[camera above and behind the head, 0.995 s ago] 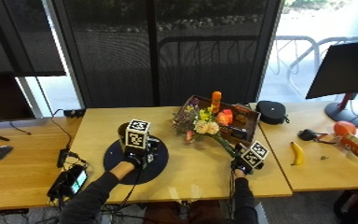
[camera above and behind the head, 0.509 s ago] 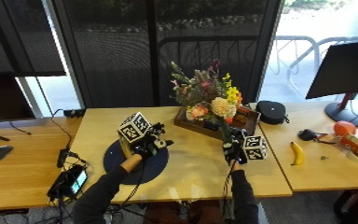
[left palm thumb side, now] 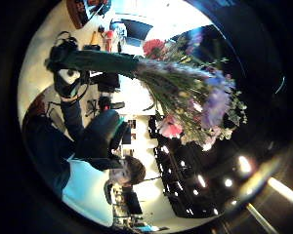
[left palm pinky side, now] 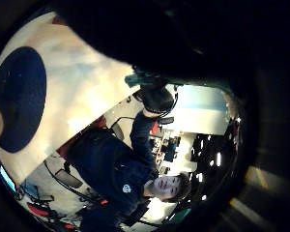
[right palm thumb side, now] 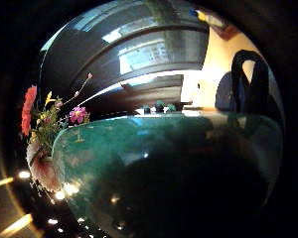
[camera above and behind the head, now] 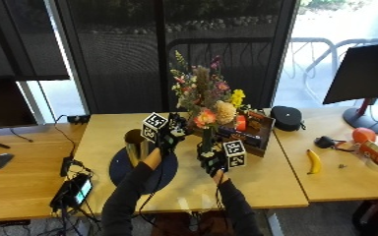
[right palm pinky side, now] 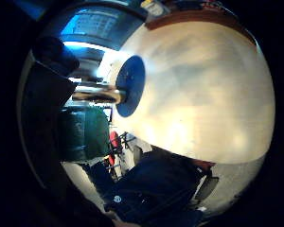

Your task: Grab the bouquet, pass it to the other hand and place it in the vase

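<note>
The bouquet (camera above and behind the head: 204,101) has risen upright off the tabletop (camera above and behind the head: 267,177), right hand (camera above and behind the head: 211,158) fingers curled round its stems; left hand (camera above and behind the head: 169,135) (fingers unclear) nears for the handover.

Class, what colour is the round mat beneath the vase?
Dark blue mat; vase; clearest in the outside view.

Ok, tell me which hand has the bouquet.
The right hand grips the bouquet by its wrapped stems; the left hand is beside it, near the vase.
</note>
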